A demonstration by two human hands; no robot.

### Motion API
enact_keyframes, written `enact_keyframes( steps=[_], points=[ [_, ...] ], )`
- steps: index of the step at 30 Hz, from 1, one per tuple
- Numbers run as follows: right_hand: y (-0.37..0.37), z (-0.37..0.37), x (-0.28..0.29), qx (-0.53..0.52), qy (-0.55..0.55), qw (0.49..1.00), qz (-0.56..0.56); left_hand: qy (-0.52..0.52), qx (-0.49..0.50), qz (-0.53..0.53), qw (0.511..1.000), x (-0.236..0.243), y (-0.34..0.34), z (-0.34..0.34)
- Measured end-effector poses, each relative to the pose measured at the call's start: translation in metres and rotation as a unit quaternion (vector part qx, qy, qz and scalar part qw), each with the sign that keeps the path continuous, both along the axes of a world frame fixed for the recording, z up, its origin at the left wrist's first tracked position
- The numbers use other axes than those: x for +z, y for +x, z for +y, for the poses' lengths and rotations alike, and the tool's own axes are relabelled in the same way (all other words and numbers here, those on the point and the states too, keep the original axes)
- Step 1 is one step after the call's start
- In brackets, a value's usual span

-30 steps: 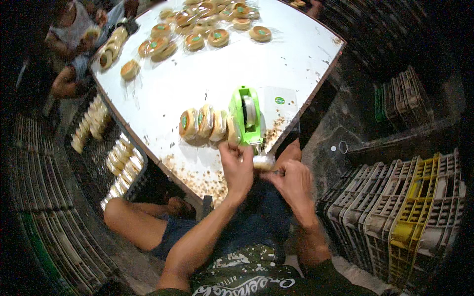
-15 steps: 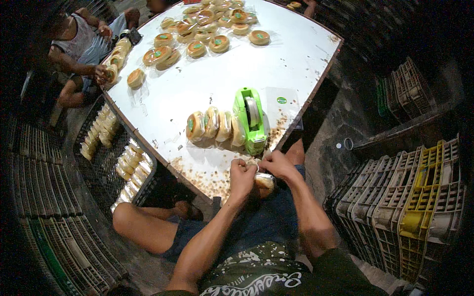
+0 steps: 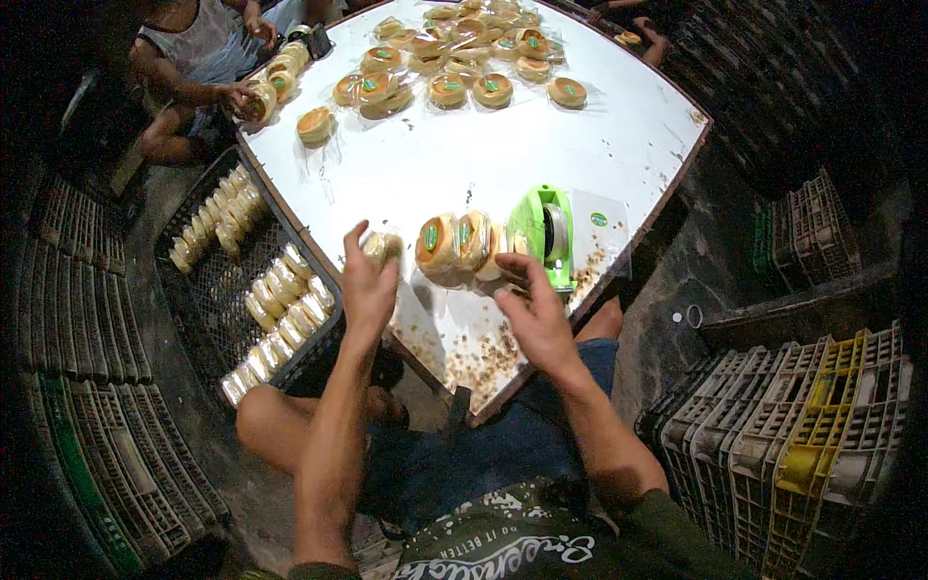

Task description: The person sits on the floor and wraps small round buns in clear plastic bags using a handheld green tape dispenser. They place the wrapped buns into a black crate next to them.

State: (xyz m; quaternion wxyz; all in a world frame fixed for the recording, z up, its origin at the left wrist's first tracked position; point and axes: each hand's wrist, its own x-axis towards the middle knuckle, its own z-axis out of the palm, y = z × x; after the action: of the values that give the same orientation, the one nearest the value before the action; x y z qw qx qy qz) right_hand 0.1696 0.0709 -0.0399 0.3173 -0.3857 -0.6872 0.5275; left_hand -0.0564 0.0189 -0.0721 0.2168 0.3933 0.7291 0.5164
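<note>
My left hand (image 3: 369, 290) holds a plastic-wrapped round bun (image 3: 384, 247) over the left side of the white table (image 3: 367, 172). My right hand (image 3: 535, 311) has its fingers apart and bent, at the near side of a row of wrapped buns (image 3: 438, 244) standing on edge. Whether its fingertips touch the row's right end I cannot tell. Just beyond that hand stands a bright green tape dispenser (image 3: 531, 224) with a roll in it, beside a flat clear bag (image 3: 601, 227) bearing a green label.
A black crate (image 3: 311, 331) with rows of wrapped buns stands left of the table. More bagged buns (image 3: 493, 90) are piled at its far end. Another person's hand (image 3: 238, 100) touches buns at the far left. Stacked plastic crates (image 3: 739, 416) stand at right. Brown crumbs (image 3: 478, 362) dot the near corner.
My hands have moved from close together at the table's near corner to apart over the table. The left has carried a wrapped bun up and left; the right has opened. The view has shifted.
</note>
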Motion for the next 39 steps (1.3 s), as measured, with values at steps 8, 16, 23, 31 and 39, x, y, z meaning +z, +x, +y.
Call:
enact_keyframes(
  steps=[8, 16, 23, 31, 39],
  points=[
    [0.019, 0.042, 0.007, 0.034, 0.128, 0.975, -0.177, -0.151, -0.141, 0.029, 0.978, -0.048, -0.016, 0.092],
    [-0.021, 0.093, -0.026, 0.161, 0.505, 0.685, -0.501, -0.21, -0.406, 0.437, 0.775, 0.002, -0.003, 0.11],
    [-0.064, 0.103, -0.036, 0.268, 0.406, 0.736, -0.47, -0.131, -0.322, 0.386, 0.855, -0.02, -0.027, 0.064],
    [-0.318, 0.054, 0.041, 0.346, 0.543, 0.74, -0.195, -0.104, -0.011, 0.42, 0.901, 0.048, -0.226, -0.062],
    [-0.52, -0.124, -0.111, 0.491, 0.518, 0.691, -0.108, -0.295, 0.112, 0.372, 0.873, -0.043, -0.355, -0.283]
  ],
)
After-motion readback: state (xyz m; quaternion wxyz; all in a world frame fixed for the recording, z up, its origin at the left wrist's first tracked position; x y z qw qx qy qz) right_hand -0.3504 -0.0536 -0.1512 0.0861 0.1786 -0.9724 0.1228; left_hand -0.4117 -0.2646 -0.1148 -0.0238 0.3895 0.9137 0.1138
